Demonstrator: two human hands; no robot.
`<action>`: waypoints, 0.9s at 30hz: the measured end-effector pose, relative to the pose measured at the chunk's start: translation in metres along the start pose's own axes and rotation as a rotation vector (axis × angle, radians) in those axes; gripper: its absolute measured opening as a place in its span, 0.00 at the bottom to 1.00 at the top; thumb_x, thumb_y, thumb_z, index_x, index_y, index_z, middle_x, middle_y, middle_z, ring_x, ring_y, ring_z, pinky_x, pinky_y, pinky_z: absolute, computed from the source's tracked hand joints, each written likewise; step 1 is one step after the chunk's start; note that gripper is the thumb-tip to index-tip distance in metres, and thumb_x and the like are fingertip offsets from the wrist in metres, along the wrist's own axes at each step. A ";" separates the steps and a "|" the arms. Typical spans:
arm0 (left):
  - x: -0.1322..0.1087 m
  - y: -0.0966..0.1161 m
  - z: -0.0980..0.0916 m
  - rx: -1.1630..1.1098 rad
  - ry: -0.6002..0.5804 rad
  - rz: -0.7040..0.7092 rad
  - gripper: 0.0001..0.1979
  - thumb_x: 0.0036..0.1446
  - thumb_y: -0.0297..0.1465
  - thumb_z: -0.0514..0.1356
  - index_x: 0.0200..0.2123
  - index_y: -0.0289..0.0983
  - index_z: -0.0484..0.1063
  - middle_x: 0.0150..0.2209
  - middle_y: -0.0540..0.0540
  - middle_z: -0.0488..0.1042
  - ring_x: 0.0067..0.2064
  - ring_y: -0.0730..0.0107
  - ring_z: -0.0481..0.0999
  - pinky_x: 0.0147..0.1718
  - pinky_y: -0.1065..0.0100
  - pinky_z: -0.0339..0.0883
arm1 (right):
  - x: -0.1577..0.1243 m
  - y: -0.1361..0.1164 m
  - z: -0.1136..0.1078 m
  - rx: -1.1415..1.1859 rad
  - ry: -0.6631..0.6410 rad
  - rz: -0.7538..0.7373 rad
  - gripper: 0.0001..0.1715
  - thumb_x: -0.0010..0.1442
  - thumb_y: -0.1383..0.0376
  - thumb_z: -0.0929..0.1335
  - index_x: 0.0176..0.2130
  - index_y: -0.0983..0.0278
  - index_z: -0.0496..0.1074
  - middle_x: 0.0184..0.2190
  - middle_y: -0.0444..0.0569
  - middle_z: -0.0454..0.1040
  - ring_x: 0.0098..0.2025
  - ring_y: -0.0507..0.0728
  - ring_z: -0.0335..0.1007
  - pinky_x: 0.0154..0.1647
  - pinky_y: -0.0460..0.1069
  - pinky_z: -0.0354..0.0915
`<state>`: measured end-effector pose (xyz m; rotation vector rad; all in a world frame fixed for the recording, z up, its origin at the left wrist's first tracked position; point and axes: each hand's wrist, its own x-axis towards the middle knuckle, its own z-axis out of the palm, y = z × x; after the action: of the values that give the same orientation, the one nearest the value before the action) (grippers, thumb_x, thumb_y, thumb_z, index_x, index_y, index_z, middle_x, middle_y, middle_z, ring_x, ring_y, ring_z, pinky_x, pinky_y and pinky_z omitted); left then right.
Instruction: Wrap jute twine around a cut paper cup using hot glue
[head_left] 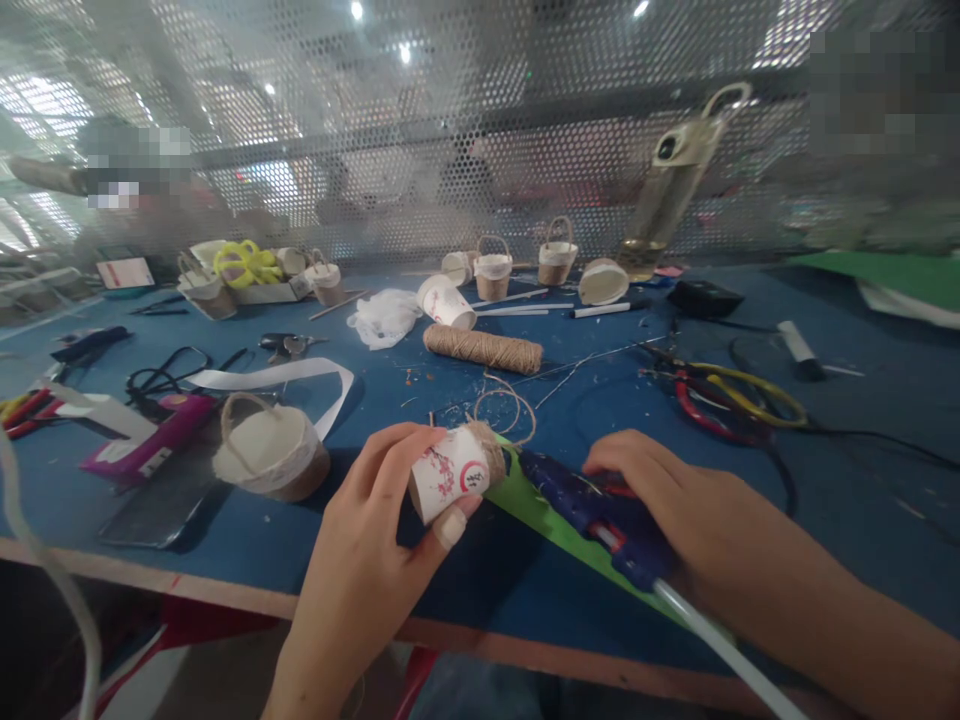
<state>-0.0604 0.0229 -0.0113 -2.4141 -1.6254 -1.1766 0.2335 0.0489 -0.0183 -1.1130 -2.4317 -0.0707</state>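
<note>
My left hand (390,510) is closed around a small paper cup (450,472) printed with red blossoms, which lies tilted on its side. Brown twine is wound round the cup's right end, and a loose loop of twine (517,395) runs off behind it. In my right hand (660,490) is a dark blue glue gun (570,495), its nozzle close to the twine-wrapped end; whether they touch I cannot tell. A white glue stick (720,640) sticks out of the gun's back. Under the gun lies a green strip (540,515).
Behind the cup lies a twine spool (484,348). A twine-wrapped basket (274,450) stands left, near a dark phone (161,515). Several small baskets (493,275) line the back by a perforated screen (420,130). Pliers (720,400) lie right; a bottle (667,195) leans behind.
</note>
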 end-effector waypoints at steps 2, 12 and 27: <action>0.000 0.000 0.000 -0.013 -0.009 0.003 0.19 0.69 0.39 0.62 0.60 0.45 0.65 0.56 0.45 0.72 0.56 0.61 0.76 0.53 0.63 0.72 | 0.003 0.002 0.000 0.094 -0.034 0.051 0.26 0.62 0.69 0.66 0.58 0.58 0.63 0.57 0.55 0.74 0.40 0.61 0.81 0.37 0.56 0.74; -0.001 -0.002 0.000 -0.037 -0.065 -0.001 0.21 0.69 0.39 0.62 0.61 0.47 0.63 0.59 0.44 0.72 0.58 0.58 0.76 0.54 0.59 0.72 | 0.015 -0.001 -0.025 0.146 -0.042 -0.053 0.40 0.59 0.75 0.61 0.69 0.56 0.57 0.64 0.54 0.70 0.65 0.62 0.69 0.64 0.61 0.71; -0.001 0.000 0.000 -0.029 -0.069 0.005 0.21 0.67 0.36 0.62 0.61 0.47 0.63 0.59 0.43 0.72 0.58 0.55 0.76 0.54 0.56 0.74 | 0.063 -0.015 -0.024 0.178 0.061 -0.156 0.07 0.72 0.66 0.66 0.42 0.62 0.74 0.36 0.49 0.79 0.41 0.60 0.73 0.41 0.56 0.69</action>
<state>-0.0608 0.0221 -0.0120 -2.5020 -1.6303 -1.1357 0.1961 0.0776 0.0323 -0.8320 -2.4127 0.0602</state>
